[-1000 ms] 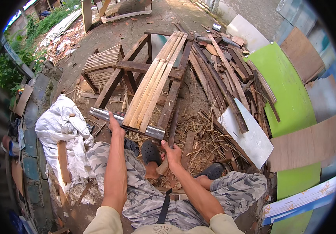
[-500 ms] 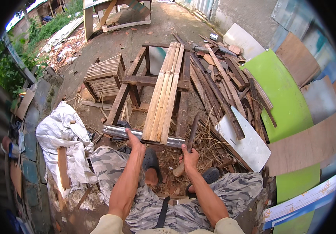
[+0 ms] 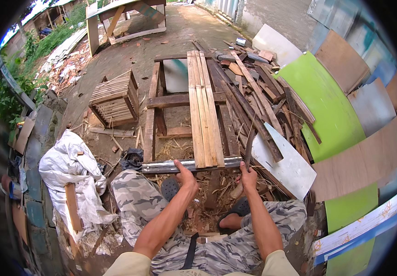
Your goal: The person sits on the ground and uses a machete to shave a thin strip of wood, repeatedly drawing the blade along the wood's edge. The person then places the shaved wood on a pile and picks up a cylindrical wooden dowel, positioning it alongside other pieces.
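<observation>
My left hand (image 3: 187,179) is closed round the dark front rail (image 3: 171,166) of a low wooden frame (image 3: 150,133), its thumb over the top. Several pale split slats (image 3: 203,110), apparently bamboo, lie lengthwise on the frame. They rest across the dark crossbar (image 3: 173,100) and the front rail. My right hand (image 3: 248,178) is closed round a machete (image 3: 250,146) near where blade and handle meet. The blade points up and away, and the handle hangs below the hand. This hand is against the rail's right end; whether it also grips the rail, I cannot tell.
A slatted wooden crate (image 3: 114,100) stands left of the frame. On the right lie a pile of scrap timber (image 3: 265,87), a white panel (image 3: 283,161) and a green sheet (image 3: 327,106). A white sack (image 3: 72,165) lies near my left knee. A table (image 3: 134,34) stands far off.
The frame's near end has swung right with the slats on it, so it points straighter away from me. Both hands and the machete have moved right with it. The view has shifted slightly.
</observation>
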### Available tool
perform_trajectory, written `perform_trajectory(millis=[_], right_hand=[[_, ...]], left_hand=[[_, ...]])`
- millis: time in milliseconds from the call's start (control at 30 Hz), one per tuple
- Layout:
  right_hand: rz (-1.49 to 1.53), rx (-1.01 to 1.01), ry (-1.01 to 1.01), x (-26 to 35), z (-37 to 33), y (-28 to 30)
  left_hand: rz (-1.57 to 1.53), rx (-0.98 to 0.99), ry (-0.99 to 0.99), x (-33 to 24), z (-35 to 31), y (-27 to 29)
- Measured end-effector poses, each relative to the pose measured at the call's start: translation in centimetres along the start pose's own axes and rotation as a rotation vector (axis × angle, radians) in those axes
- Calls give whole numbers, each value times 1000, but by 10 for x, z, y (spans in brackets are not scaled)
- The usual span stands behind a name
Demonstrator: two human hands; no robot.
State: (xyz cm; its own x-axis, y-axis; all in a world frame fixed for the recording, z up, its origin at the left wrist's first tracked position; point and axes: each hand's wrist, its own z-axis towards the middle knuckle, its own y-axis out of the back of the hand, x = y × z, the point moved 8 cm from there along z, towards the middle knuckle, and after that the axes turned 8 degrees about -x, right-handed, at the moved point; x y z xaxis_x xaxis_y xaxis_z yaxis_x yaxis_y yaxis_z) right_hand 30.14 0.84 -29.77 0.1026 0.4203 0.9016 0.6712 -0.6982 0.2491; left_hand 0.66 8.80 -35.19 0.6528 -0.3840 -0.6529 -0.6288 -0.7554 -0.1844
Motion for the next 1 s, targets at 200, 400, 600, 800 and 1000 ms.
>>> perform_trajectory(millis=[200,400,600,800,1000], right_hand=[[-9,11,-89,-29,-6,11],[-262,33,-190,-134,1,29],[-333,83,-217,-157,-26,16],[-426,318,-116,-160,-48,-6],[-679,354,-129,-232,-34,-23]], left_hand=[[188,350,237,-18,-30,6],[608,477,284,-19,-82,36],[676,651,-584,-82,-108,-7],[819,402,-1184,-128,-75,-66],[1103,249,-1164,-109,-64,-81]])
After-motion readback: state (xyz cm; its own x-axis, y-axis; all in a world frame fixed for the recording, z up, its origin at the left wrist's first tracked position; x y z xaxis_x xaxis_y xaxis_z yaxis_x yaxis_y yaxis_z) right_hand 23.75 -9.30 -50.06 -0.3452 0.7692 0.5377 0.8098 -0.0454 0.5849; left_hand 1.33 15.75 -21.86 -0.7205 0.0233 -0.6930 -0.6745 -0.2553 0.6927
